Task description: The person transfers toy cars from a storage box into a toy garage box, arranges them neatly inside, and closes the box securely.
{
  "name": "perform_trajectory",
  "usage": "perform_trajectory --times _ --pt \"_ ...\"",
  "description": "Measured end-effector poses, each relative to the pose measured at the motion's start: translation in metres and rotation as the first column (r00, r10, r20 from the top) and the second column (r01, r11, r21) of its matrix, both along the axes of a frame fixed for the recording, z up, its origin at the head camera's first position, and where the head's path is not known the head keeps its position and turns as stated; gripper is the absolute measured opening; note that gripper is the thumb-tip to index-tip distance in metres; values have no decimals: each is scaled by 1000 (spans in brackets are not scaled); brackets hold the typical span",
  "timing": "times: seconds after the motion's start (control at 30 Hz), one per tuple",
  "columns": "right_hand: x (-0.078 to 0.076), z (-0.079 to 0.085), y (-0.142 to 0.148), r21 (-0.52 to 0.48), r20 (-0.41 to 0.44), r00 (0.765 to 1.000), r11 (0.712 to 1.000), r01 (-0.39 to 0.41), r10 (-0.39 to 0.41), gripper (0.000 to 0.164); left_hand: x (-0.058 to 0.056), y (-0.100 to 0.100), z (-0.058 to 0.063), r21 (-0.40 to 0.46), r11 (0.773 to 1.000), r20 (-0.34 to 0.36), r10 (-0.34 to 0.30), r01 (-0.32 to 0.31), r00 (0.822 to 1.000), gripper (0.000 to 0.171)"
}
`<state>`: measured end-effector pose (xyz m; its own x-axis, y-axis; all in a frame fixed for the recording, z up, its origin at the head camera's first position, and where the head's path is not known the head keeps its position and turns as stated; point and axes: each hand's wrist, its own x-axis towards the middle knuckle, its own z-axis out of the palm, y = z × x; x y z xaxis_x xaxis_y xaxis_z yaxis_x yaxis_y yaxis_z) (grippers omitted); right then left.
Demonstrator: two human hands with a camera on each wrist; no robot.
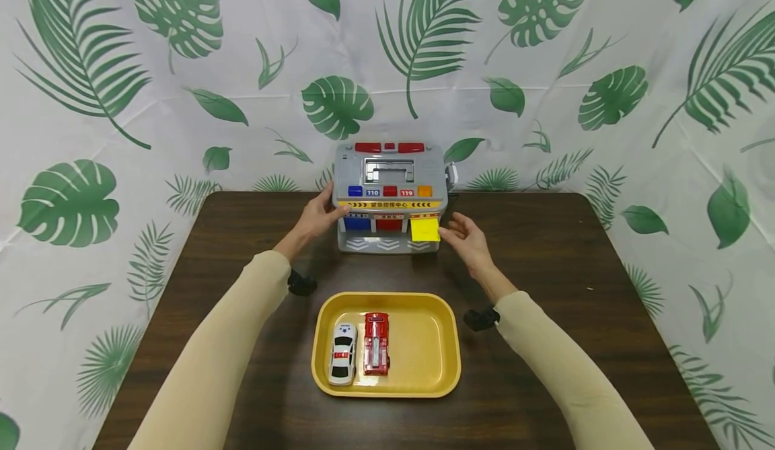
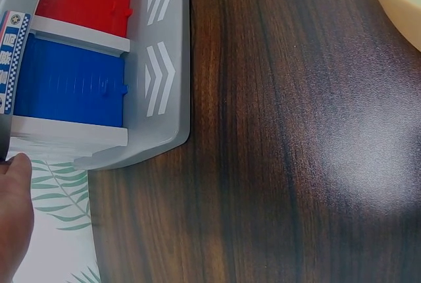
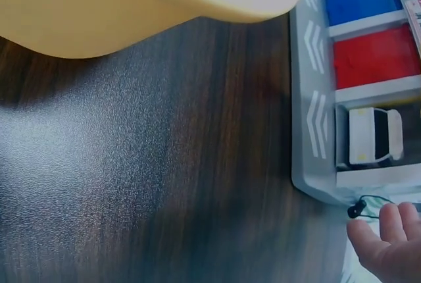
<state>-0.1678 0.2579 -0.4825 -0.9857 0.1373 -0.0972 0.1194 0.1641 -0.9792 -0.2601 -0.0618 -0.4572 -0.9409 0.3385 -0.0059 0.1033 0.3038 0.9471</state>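
Note:
A grey toy emergency garage (image 1: 387, 174) stands at the table's back, with red lights on top and three bays in front. My left hand (image 1: 316, 216) grips its left side, thumb across the front edge and fingers along the side. The blue door (image 2: 72, 82) and red door (image 2: 85, 0) are down; the yellow door (image 1: 425, 230) is swung up and juts forward. In the right wrist view a white toy vehicle (image 3: 370, 136) sits in the bay at that end. My right hand (image 1: 469, 243) is beside the yellow door, fingers loosely bent, fingertips right at its edge.
In front of the garage lies a yellow tray (image 1: 424, 391) holding a white toy police car (image 1: 343, 354) and a red toy fire truck (image 1: 377, 344). Behind the dark wooden table (image 1: 545, 268) hangs a leaf-print cloth (image 1: 254, 134).

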Motion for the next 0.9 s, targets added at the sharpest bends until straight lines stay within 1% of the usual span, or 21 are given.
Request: perform_trajectory --times 0.1,0.2,0.3,0.47,0.6,0.67,0.73,0.83,0.9 --pt "-2 -2 -3 38 -32 1000 999 2 -1 70 0 1 0 -2 1000 3 2 -2 1000 79" --pt "-4 -3 -5 36 -37 999 999 8 -6 72 0 2 0 -21 1000 12 6 -6 1000 80" --pt "-6 -5 -6 45 -28 1000 999 4 -3 71 -1 2 0 -33 999 17 9 -9 1000 80" --pt "-7 -10 -5 106 16 1000 994 -17 15 71 -2 1 -2 -17 1000 10 1 -1 1000 81" --pt "-9 -15 -5 129 33 999 991 -37 33 71 -1 1 -2 -21 1000 12 1 0 1000 81" --pt "-10 -17 -5 128 22 999 991 -42 39 70 1 0 -1 -24 1000 9 2 -1 1000 81" --pt "-11 -19 -6 127 5 999 991 -43 43 69 6 1 8 -23 1000 24 -3 3 1000 79" --pt "-12 -20 -8 136 -27 999 990 -35 39 69 5 1 8 -19 1000 20 -1 1 1000 79" --pt "-12 -22 -9 159 -42 999 987 -28 35 69 5 0 8 -18 1000 24 3 -3 1000 79"
